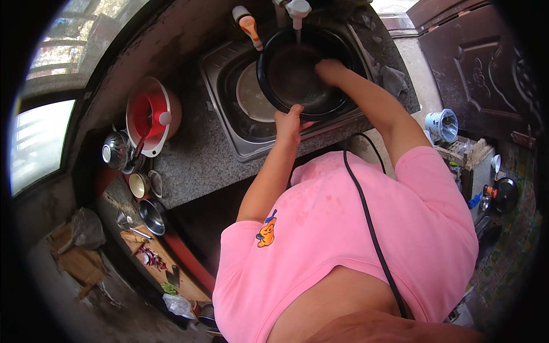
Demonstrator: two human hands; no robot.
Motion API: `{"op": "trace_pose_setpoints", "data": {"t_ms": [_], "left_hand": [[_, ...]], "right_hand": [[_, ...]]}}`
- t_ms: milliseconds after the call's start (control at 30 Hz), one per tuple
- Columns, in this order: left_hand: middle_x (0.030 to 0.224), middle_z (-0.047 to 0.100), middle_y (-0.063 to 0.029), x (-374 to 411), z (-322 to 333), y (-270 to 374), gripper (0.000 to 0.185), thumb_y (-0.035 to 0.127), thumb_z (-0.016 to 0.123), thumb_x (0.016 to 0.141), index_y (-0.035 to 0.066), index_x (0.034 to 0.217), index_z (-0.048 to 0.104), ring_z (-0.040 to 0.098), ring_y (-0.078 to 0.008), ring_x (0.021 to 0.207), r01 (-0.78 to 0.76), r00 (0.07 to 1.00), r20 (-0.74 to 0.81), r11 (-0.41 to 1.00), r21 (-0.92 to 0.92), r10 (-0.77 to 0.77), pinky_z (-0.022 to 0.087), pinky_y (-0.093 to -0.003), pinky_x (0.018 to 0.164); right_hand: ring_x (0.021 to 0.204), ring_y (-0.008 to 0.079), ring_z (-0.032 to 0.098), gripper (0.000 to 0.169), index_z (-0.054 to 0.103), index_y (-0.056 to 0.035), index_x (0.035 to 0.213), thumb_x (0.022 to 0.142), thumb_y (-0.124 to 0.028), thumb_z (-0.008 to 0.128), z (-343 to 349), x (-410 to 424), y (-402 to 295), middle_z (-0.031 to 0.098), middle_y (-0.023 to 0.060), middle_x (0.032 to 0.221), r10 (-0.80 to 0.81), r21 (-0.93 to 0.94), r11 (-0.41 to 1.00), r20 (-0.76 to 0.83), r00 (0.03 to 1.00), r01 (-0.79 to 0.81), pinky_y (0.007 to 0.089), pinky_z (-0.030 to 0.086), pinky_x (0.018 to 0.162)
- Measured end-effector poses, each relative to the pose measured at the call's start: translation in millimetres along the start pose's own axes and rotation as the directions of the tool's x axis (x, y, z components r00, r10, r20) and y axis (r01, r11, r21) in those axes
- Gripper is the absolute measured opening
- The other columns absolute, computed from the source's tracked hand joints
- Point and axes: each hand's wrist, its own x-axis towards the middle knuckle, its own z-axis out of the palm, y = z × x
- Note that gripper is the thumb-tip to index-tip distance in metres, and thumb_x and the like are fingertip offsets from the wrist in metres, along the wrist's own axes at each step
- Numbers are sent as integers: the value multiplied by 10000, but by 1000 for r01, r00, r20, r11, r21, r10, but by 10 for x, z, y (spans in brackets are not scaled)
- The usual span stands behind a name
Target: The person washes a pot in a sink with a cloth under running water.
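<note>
A round black pan (296, 81) is tilted over a stainless steel sink (240, 148), with a stream of water falling into it from a white tap (297, 9). My left hand (290, 124) grips the pan's near rim, thumb on top. Inside the pan, at the right, is my right hand (331, 72), its fingers curled; whether it holds anything cannot be told. A pale round dish or lid (253, 96) lies in the sink, partly under the pan. Beside the pan's left rim stands a second tap with an orange handle (248, 28).
On the granite counter (188, 163) at left stand nested basins (164, 94), metal bowls (115, 150) and a cream bowl (139, 185). A wooden cutting board (188, 285) holds chopped purple vegetable and a knife. A grey cloth (392, 79) lies right of the sink. A black cable (364, 201) crosses my shirt.
</note>
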Motion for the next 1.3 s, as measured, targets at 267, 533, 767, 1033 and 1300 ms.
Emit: {"op": "trace_pose_setpoints", "data": {"t_ms": [267, 533, 767, 1033, 1300], "left_hand": [[841, 605, -171, 29, 6, -36, 232, 58, 593, 774, -103, 922, 517, 641, -265, 652, 1, 1000, 18, 1000, -4, -1, 590, -346, 504], [919, 619, -179, 33, -18, -34, 270, 64, 569, 791, -89, 1011, 535, 658, -287, 738, 5, 1000, 3, 999, 51, -5, 599, -352, 543], [924, 620, -170, -8, -33, -40, 274, 65, 571, 788, -83, 1015, 538, 660, -286, 735, -12, 999, 44, 1000, 6, 12, 596, -348, 544], [939, 626, -171, -25, -68, -26, 278, 66, 573, 784, -75, 1020, 540, 661, -284, 726, 4, 998, 60, 1000, 19, -5, 597, -346, 542], [940, 615, -183, -11, -89, -21, 294, 47, 566, 782, -71, 1048, 519, 657, -297, 724, 31, 998, 57, 999, 28, -33, 601, -364, 541]], "right_hand": [[826, 322, 667, 163, 703, -56, 805, 723, -105, 571, -12, -19, -26, 677, 181, 859, 129, 15, 992, -68, 989, -129, 413, 537, 726], [820, 323, 669, 156, 705, -56, 800, 725, -100, 575, -64, -23, -100, 678, 179, 853, -12, 38, 999, -97, 995, 15, 419, 539, 708], [849, 313, 669, 183, 710, -64, 843, 739, -117, 569, -82, -24, -215, 682, 168, 890, -94, -89, 991, 49, 994, 98, 417, 537, 720], [874, 305, 664, 289, 710, -78, 878, 688, -295, 721, -84, -57, -432, 685, 150, 903, 54, 101, 993, 86, 995, -63, 412, 529, 753], [881, 306, 666, 203, 707, -48, 877, 722, -165, 646, -99, -8, -66, 680, 172, 925, 78, 17, 997, 66, 995, -79, 418, 531, 747]]}}
